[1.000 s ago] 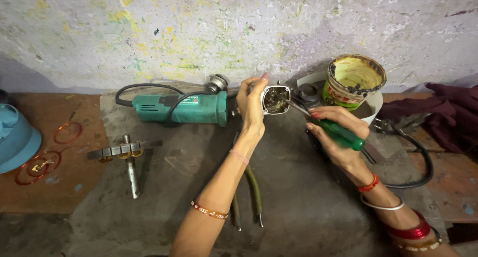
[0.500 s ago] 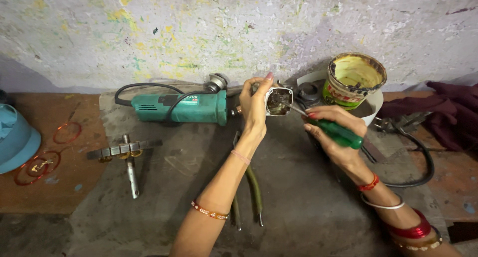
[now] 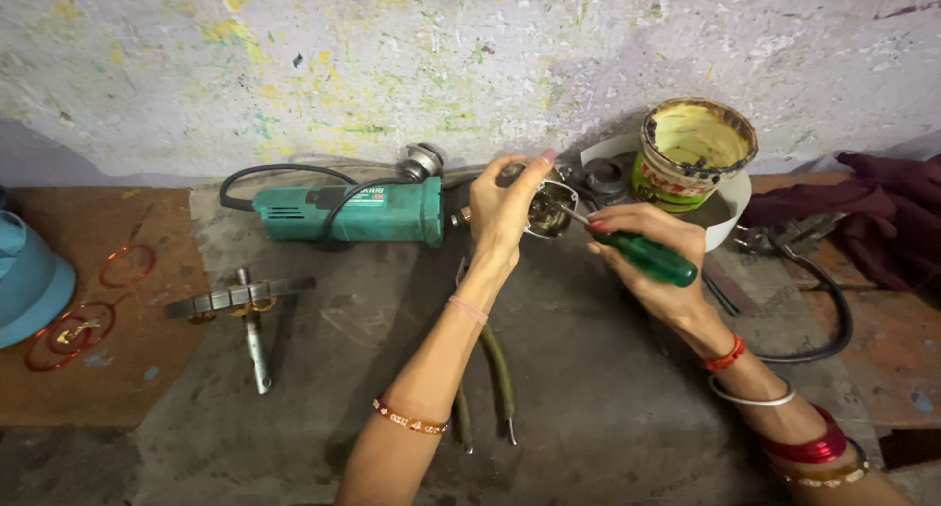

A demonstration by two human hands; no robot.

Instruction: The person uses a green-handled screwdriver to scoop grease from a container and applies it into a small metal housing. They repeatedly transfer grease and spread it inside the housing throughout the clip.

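Both hands work above the bench: the left hand [image 3: 505,212], now tilted further over, pinches the small metal housing [image 3: 551,212] while the right hand [image 3: 647,256] clamps the green screwdriver [image 3: 642,254], tip inside it, beside the grinder [image 3: 348,212].

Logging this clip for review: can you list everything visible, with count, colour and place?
metal housing: 1, silver, held up at centre
screwdriver: 1, green handle, tip in the housing
angle grinder: 1, teal with black cord, by the wall
paint tin: 1, yellow-stained, open, upper right
white bowl: 1, under the tin
pliers: 1, dark green handles, below the left forearm
rotor shaft: 1, grey metal, left of centre
wire rings: several, red, far left
blue object: 1, left edge
cloth: 1, maroon, right
black cable: 1, right
left hand: grips the housing
right hand: grips the screwdriver
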